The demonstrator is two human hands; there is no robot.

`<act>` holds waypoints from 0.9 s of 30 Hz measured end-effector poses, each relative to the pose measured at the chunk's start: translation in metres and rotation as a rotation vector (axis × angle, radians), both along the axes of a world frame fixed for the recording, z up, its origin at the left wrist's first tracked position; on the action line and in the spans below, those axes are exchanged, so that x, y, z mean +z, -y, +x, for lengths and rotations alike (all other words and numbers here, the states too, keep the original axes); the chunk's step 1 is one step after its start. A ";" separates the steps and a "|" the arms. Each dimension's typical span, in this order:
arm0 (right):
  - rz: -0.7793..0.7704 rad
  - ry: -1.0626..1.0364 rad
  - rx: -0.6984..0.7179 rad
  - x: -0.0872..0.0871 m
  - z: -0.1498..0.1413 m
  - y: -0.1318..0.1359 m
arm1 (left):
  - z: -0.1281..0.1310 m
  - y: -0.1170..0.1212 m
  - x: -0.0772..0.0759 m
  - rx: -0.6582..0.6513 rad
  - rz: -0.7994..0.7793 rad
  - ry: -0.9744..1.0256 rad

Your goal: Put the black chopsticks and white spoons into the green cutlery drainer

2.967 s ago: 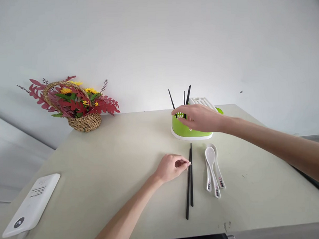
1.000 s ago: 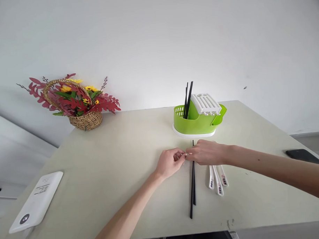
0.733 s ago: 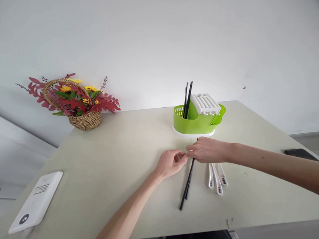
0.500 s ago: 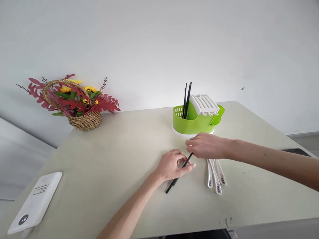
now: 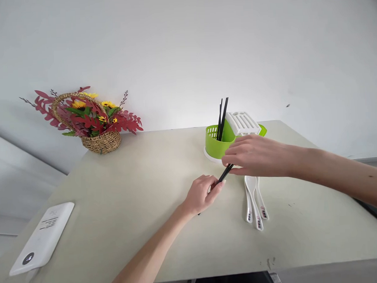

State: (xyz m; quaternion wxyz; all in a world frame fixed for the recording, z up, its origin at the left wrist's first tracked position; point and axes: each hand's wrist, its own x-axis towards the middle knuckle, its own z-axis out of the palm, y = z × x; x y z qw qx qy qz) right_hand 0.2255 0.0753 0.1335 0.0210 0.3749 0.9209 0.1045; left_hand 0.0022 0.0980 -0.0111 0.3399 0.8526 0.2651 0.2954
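Black chopsticks [image 5: 226, 172] slant between my two hands above the table. My left hand [image 5: 204, 193] is closed around their lower part, and a tip pokes out below it. Higher up, my right hand [image 5: 249, 156] grips the other end, with the upper tips hidden under its fingers. Behind that hand stands a green utensil holder [image 5: 218, 147] with a white slotted top [image 5: 242, 122]; the hand covers part of its front. Several more black chopsticks [image 5: 221, 119] stand upright in its left compartment. Three white spoons [image 5: 255, 201] lie just in front of my right hand.
A wicker basket [image 5: 102, 143] of red and yellow artificial flowers stands at the back left. Near the left edge lies a white power bank [image 5: 43, 237] with a cable. The pale table [image 5: 142, 225] meets the wall behind, and a dark object sits at the right edge.
My left hand has closed around the chopsticks, which were lying loosely between its fingers. My right hand has risen slightly and now covers part of the holder; the chopsticks are drawn up with it.
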 end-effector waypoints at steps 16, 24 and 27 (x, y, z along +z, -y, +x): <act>-0.274 -0.333 -0.268 0.044 -0.039 0.030 | -0.005 -0.003 -0.014 -0.072 0.077 0.060; -0.325 -0.517 -0.319 0.040 -0.041 0.031 | -0.006 -0.002 -0.014 -0.084 0.056 0.059; -0.313 -0.562 -0.353 0.039 -0.042 0.029 | -0.005 -0.002 -0.015 -0.065 0.063 0.034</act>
